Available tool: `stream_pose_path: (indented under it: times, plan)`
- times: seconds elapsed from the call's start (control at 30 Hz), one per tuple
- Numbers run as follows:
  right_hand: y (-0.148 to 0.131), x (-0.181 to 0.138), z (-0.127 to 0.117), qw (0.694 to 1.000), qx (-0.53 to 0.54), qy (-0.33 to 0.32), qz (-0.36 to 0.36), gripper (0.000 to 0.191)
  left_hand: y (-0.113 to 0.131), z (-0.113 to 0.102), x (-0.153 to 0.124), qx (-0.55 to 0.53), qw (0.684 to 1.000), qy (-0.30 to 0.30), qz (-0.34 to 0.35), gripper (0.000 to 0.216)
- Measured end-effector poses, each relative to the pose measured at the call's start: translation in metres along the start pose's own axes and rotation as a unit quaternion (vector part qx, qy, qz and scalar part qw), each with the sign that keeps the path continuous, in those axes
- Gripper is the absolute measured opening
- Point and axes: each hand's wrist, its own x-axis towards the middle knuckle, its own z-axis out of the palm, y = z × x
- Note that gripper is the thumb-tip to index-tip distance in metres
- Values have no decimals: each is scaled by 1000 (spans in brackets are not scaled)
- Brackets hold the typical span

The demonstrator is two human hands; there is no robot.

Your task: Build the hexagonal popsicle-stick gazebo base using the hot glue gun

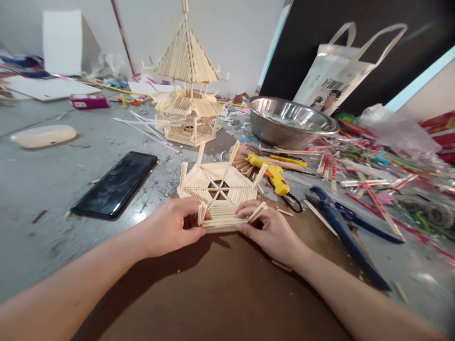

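Both hands grip the near edge of a hexagonal wooden-stick frame (231, 182), with short posts standing at its corners and spokes meeting at its centre. My left hand (174, 225) pinches the near left corner beside a post, thumb in front and fingers over the edge. At the near right corner, my right hand (268, 229) holds the frame the same way, fingers curled around a tilted post. The frame is over a brown board (220, 284). Behind it stands a tiered stick pavilion (190, 99) with a pointed roof.
Right of the frame lie a yellow glue gun (272, 175) and blue-handled cutters (341, 222). A metal bowl (291, 123) sits behind them, near a white bag (334, 71) and scattered sticks and wrappers. A black phone (115, 184) and a white oval case (44, 136) are at left.
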Motion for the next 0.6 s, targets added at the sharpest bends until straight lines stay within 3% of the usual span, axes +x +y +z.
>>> stream_pose_path:
  times: [0.6]
  plan:
    - [0,0,0,1000,21,11,17,6,3,4,2,-66,997,30,-1,6]
